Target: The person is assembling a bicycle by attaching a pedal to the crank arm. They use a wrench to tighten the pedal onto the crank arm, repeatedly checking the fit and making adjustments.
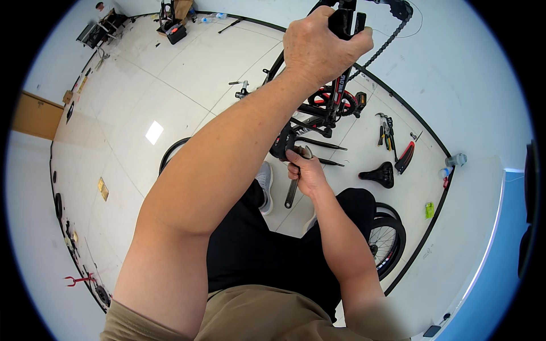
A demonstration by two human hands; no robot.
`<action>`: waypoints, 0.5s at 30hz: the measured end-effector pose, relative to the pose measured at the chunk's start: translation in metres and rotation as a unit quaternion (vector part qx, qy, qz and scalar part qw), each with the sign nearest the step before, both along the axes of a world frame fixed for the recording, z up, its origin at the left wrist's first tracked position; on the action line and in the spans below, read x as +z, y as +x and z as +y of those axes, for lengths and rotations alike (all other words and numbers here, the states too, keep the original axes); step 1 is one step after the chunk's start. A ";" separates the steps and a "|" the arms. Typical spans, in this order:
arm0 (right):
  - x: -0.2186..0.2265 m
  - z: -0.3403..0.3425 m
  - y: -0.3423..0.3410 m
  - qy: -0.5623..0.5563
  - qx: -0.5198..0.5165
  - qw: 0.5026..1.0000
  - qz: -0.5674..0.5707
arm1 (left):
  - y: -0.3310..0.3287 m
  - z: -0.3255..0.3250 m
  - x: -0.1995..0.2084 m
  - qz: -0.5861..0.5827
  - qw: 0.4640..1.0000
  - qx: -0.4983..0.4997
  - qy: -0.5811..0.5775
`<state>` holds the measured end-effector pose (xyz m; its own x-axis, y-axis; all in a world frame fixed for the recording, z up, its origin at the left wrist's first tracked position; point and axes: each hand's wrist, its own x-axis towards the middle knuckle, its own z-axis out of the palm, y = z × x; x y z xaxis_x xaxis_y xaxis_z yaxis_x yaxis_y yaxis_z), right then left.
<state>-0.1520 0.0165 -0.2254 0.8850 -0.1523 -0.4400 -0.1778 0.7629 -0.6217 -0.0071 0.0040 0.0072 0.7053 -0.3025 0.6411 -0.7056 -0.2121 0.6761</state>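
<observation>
A black bicycle frame (339, 85) with red details stands tilted in front of me. My left hand (321, 48) reaches far forward and is closed around the upper end of the frame. Lower down, my right hand (309, 172) is wrapped round a metal wrench (292, 192), whose handle end points down. The wrench's upper jaw shows above my fingers, beside a thick black part (282, 143) at the near end of the frame. A chain (380, 51) hangs from the derailleur (401, 10) at the top. Further down are a red and black crank set (324, 99) and a pedal (360, 100).
On the tiled floor to the right lie a black saddle (380, 175), several hand tools (387, 133) and a red-black mudguard-like piece (405, 157). Wheels (392, 241) rest beside my right knee. A cup-like container (456, 160) stands by the wall. A person (103, 11) sits far left.
</observation>
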 end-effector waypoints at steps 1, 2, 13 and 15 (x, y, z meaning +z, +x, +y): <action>-0.003 0.001 0.001 -0.002 0.001 1.000 0.005 | 0.000 -0.001 -0.001 0.007 1.000 0.002 -0.001; -0.008 0.001 0.002 -0.010 0.004 1.000 0.010 | -0.001 -0.001 -0.002 0.013 1.000 0.005 -0.003; -0.023 0.007 0.008 -0.046 0.015 0.997 0.064 | 0.000 -0.001 -0.001 0.013 0.999 -0.006 -0.028; -0.026 0.008 0.009 -0.054 0.020 0.995 0.077 | 0.000 -0.001 -0.001 0.009 0.999 -0.018 -0.043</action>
